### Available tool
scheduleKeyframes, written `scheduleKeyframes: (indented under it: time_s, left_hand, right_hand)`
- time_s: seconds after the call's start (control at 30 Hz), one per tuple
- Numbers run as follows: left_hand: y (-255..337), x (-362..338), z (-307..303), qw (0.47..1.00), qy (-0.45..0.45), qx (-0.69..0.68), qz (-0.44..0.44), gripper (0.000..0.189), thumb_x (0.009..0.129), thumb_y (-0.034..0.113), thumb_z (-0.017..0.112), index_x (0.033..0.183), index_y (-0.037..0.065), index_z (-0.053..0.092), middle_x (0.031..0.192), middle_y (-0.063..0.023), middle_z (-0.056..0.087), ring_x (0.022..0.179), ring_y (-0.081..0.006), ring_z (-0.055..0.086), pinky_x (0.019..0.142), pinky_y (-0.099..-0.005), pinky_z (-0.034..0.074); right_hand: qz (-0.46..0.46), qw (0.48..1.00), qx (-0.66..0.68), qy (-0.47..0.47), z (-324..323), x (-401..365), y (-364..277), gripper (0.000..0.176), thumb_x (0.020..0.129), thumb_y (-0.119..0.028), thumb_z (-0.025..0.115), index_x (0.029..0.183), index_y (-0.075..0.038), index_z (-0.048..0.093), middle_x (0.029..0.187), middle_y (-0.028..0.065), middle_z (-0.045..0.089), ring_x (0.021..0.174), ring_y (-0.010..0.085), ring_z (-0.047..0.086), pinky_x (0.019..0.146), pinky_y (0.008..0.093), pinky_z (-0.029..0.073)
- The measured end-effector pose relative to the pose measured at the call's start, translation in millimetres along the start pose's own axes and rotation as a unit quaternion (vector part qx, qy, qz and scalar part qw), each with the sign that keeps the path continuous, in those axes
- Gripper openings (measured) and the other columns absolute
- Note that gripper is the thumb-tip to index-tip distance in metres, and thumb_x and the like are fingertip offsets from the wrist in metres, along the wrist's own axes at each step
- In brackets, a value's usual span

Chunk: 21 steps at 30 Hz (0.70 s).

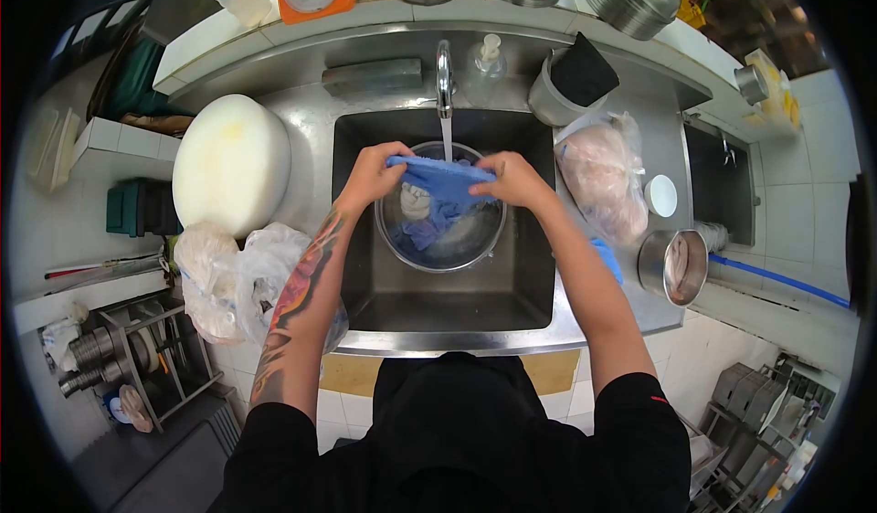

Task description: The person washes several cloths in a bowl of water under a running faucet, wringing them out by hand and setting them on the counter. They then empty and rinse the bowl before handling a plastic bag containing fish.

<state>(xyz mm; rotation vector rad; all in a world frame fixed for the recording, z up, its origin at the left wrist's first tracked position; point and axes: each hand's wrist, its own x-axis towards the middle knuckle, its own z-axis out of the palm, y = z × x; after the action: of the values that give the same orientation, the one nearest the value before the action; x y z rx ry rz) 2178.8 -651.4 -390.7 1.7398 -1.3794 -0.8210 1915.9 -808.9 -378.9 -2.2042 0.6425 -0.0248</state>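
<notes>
A blue cloth (438,171) is stretched between my two hands over a round bowl (446,262) in the sink (438,307). My left hand (373,173) is closed on the cloth's left corner, and my right hand (508,179) pinches its right end. The cloth's lower part hangs down into the bowl. Water runs from the faucet (445,79) just behind the cloth. A whitish bunched cloth (416,202) lies in the bowl beside the blue one. What else the bowl holds is partly hidden.
Left of the sink stand a thick white round block (230,166) and plastic bags (247,266). To the right are a bag of pinkish contents (603,170), a white cup (660,196) and a metal pot (673,267). A soap bottle (486,61) and a grey container (554,97) stand behind.
</notes>
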Motion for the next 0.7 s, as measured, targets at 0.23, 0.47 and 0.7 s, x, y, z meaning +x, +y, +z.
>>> scheduleKeyframes:
  time_s: [0.23, 0.47, 0.7]
  left_hand:
    - [-38, 6, 44, 0.75, 0.16, -0.633, -0.105, 0.027, 0.1, 0.017, 0.06, 0.126, 0.008, 0.06, 0.115, -0.0071, 0.067, 0.107, -0.0209, 0.066, 0.093, -0.0406, 0.055]
    - [-87, 46, 126, 0.694, 0.032, -0.719, 0.01, 0.04, 0.1, 0.052, 0.059, 0.109, 0.013, 0.067, 0.097, -0.0035, 0.07, 0.091, -0.0208, 0.068, 0.083, -0.039, 0.056]
    - [28, 40, 94, 0.82, 0.191, -0.465, -0.273, 0.043, 0.106, 0.045, 0.053, 0.101, 0.005, 0.069, 0.096, -0.0091, 0.068, 0.088, -0.0183, 0.063, 0.076, -0.0392, 0.051]
  right_hand:
    - [-0.023, 0.811, 0.574, 0.112, 24, 9, 2, 0.032, 0.093, -0.024, 0.074, 0.117, -0.003, 0.073, 0.099, 0.0052, 0.073, 0.091, 0.015, 0.068, 0.085, 0.033, 0.054]
    - [0.103, 0.86, 0.419, 0.272, 91, 71, -87, 0.051, 0.088, -0.038, 0.081, 0.111, 0.007, 0.072, 0.104, 0.0182, 0.076, 0.097, 0.0243, 0.071, 0.089, 0.0349, 0.054]
    - [0.088, 0.908, 0.216, 0.347, 84, 78, -49, 0.044, 0.094, -0.04, 0.072, 0.117, -0.004, 0.063, 0.091, 0.0198, 0.071, 0.089, 0.0336, 0.073, 0.078, 0.0409, 0.053]
